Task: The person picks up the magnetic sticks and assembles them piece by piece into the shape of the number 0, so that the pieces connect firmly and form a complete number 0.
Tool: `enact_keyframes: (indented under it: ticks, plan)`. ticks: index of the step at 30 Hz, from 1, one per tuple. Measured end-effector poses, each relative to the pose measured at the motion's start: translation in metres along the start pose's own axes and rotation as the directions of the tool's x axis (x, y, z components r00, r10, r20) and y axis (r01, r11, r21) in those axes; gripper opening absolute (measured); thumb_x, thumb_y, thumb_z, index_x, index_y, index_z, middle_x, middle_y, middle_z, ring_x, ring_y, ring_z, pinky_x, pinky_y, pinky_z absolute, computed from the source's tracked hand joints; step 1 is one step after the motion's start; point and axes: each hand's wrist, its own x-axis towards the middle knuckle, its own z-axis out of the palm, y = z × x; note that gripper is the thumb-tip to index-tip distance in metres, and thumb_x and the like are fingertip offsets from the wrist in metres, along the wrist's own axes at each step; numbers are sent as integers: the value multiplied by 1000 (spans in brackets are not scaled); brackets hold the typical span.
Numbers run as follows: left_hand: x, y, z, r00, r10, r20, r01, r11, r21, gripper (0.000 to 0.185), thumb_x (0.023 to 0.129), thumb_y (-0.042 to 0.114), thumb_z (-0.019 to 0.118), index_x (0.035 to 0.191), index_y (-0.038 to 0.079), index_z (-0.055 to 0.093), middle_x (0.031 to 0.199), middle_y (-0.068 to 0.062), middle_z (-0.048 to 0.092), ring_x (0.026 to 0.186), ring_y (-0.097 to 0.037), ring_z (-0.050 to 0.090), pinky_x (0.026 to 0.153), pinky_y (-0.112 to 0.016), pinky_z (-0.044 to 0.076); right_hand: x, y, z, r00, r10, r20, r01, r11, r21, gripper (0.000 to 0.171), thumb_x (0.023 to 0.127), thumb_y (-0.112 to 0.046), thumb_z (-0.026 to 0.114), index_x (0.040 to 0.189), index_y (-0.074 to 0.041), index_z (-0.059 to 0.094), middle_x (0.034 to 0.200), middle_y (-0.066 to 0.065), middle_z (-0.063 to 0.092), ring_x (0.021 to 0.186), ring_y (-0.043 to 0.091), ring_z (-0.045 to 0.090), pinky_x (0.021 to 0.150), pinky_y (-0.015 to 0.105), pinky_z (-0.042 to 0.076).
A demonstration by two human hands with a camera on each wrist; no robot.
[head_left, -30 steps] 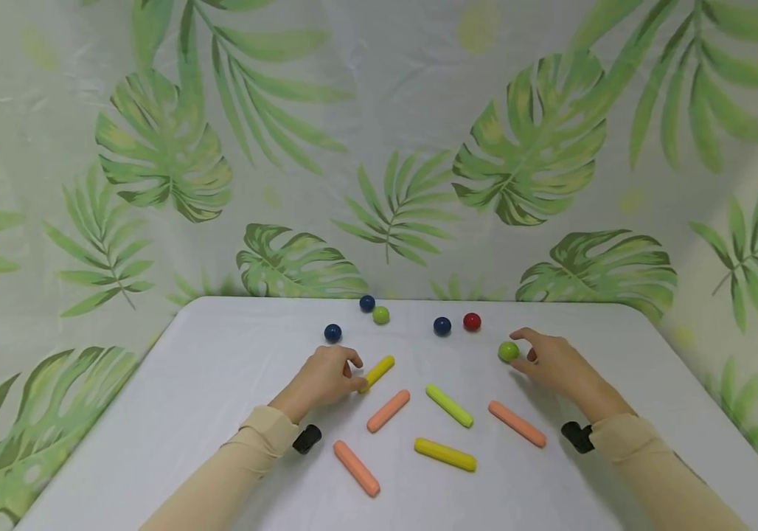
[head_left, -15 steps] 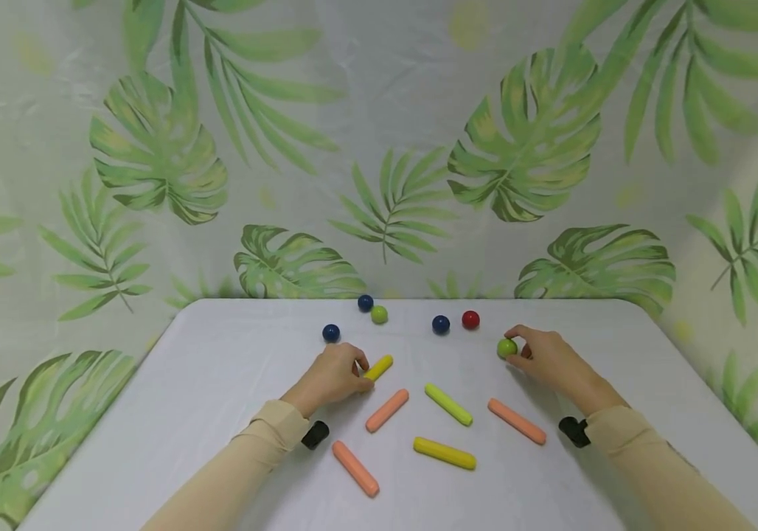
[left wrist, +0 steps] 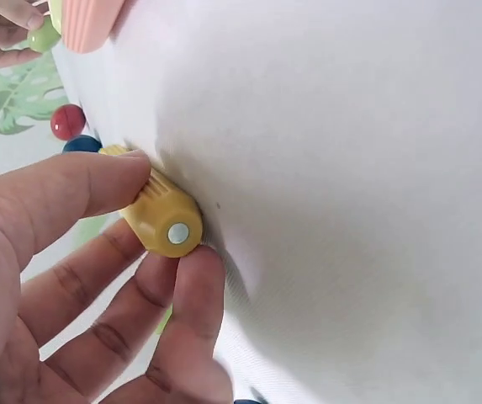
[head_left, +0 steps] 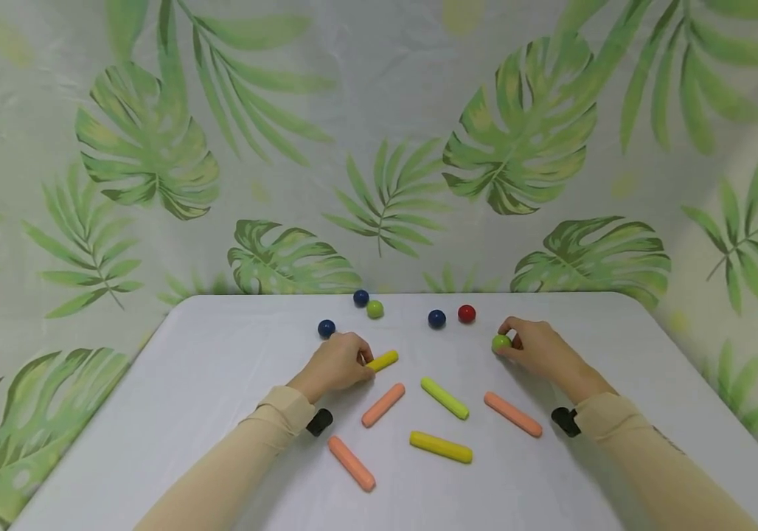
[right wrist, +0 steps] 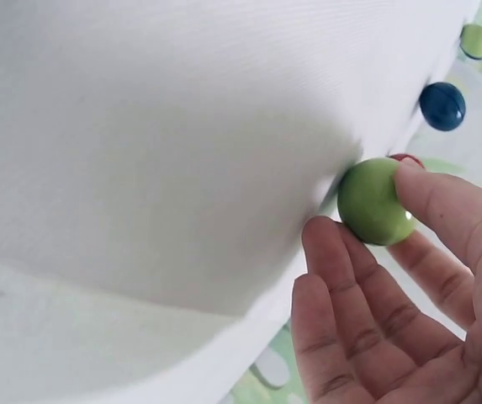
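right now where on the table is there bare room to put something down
The white table is bare along its left side, outside the left hand, and along its right side beyond the right hand. It is crowded in the middle, where the sticks lie near the orange stick, and along the back edge by the red ball.

- Short yellow plastic stick with ribbed sides (head_left: 382, 361) and a round pale dot on its end, lying flat on the white table (head_left: 220, 369), one end pinched.
- Glossy green ball (head_left: 501, 342), resting on the table, touched by fingertips.
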Motion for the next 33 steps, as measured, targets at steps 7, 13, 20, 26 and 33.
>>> enact_keyframes:
  ticks: [7, 13, 20, 26, 33]
  plan:
    - [13, 2, -3, 1000, 21, 9, -22, 998, 51, 15, 90, 19, 88, 102, 12, 83, 84, 1, 72, 73, -15, 62, 70, -31, 53, 5, -7, 3, 998, -54, 33, 53, 998, 27, 32, 102, -19, 75, 124, 2, 65, 93, 12, 72, 77, 19, 63, 69, 33, 53]
    - [29, 9, -2, 996, 83, 37, -85, 995, 59, 16, 91, 16, 86, 105, 12, 83, 93, -3, 75, 79, -16, 65, 76, -34, 57, 9, -17, 6, 996, -67, 50, 65, 997, 48, 30, 101, -17, 76, 124, -1, 67, 93, 10, 72, 77, 18, 62, 70, 32, 53]
    - [45, 21, 3, 988, 146, 52, -150, 985, 90, 16, 92, 17, 86, 107, 12, 83, 96, -2, 75, 80, -15, 65, 77, -35, 57, 17, -31, 10, 992, -95, 80, 91, 995, 50, 30, 101, -17, 76, 125, -3, 68, 89, 7, 70, 75, 17, 60, 68, 29, 51]
    - [52, 30, 7, 979, 194, 56, -199, 973, 119, 16, 93, 15, 84, 109, 11, 83, 98, -5, 77, 85, -17, 67, 82, -38, 59, 23, -43, 16, 988, -123, 92, 120, 992, 40, 30, 100, -17, 77, 126, -4, 69, 88, 5, 70, 76, 16, 59, 70, 28, 51]
    - [56, 38, 9, 976, 213, 57, -219, 965, 146, 18, 94, 13, 82, 111, 12, 84, 102, -5, 78, 90, -17, 68, 85, -38, 59, 26, -55, 18, 988, -119, 99, 115, 992, 46, 28, 99, -16, 79, 123, -6, 69, 87, 4, 69, 76, 16, 58, 71, 28, 51]
